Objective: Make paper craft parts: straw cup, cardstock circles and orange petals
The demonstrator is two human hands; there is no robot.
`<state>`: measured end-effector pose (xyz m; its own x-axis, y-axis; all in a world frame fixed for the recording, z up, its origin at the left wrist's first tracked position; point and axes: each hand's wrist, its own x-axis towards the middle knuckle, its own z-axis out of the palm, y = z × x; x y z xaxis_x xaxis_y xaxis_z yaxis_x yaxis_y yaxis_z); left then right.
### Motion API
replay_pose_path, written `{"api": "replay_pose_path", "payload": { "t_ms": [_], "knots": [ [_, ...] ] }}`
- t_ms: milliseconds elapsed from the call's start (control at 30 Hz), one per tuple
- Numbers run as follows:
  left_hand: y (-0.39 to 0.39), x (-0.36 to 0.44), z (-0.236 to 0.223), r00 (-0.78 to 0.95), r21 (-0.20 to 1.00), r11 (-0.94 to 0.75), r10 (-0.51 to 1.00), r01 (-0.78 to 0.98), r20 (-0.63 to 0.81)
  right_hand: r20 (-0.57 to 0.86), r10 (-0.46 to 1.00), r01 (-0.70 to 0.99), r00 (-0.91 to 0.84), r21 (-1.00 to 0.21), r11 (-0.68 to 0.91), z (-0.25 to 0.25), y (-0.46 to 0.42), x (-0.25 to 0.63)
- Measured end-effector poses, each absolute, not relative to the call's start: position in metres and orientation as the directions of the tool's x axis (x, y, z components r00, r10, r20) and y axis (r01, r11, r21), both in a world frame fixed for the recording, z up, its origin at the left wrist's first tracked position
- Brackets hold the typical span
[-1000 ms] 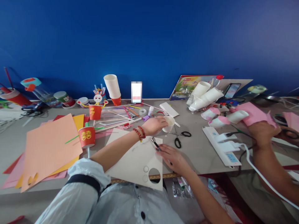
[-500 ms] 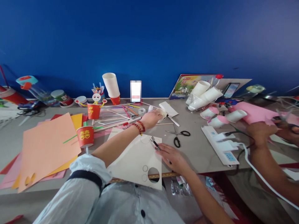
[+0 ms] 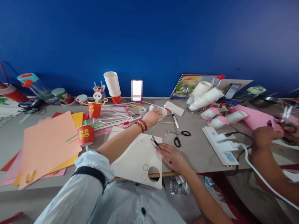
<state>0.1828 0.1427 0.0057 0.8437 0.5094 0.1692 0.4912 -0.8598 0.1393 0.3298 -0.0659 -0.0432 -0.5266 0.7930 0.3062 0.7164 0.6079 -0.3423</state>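
My left hand (image 3: 152, 118), with red beads at the wrist, reaches over the table. Its fingers are curled on a round cream-coloured piece (image 3: 163, 112); how they grip it is partly hidden. A white marker with a black end (image 3: 175, 120) and a folded white card (image 3: 175, 109) lie just beyond. In my right hand (image 3: 173, 157) is a black pen-like tool with a silver end (image 3: 155, 142). That hand rests on the right edge of a white sheet (image 3: 130, 165), which has drawn circles and a round cut-out. Black-handled scissors (image 3: 178, 133) lie spread nearby.
To the left are coloured paper sheets (image 3: 50, 143), red paper cups (image 3: 85, 135) and several straws (image 3: 114, 112). A white power strip (image 3: 220, 146) with cables lies to the right. Beyond it, another person's hands (image 3: 266, 138) hold pink paper (image 3: 249, 118) and scissors.
The folded white card has shifted right and turned, and the marker beside it has swung steeper. My right hand stays almost still. The other person's scissors and pink paper have moved slightly.
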Motion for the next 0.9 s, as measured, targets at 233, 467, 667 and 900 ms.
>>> {"api": "replay_pose_path", "payload": {
  "t_ms": [233, 467, 667, 900],
  "knots": [
    [0.124, 0.147, 0.015, 0.841, 0.214, -0.892, 0.448, 0.399, 0.303, 0.284, 0.797, 0.735, -0.533, -0.312, 0.602, -0.046, -0.061, 0.335],
    [0.076, 0.081, 0.005, 0.729, 0.17, -0.725, 0.682, 0.667, 0.049, 0.252, 0.759, 0.693, -0.6, -0.311, 0.651, -0.047, -0.038, 0.346],
    [0.054, 0.071, -0.016, 0.661, 0.189, -0.658, 0.748, 0.729, 0.058, 0.244, 0.806, 0.757, -0.539, -0.279, 0.591, -0.035, -0.024, 0.342],
    [0.049, 0.065, -0.015, 0.663, 0.208, -0.66, 0.745, 0.721, 0.065, 0.214, 0.836, 0.798, -0.505, -0.253, 0.547, -0.015, 0.004, 0.312]
  ]
}}
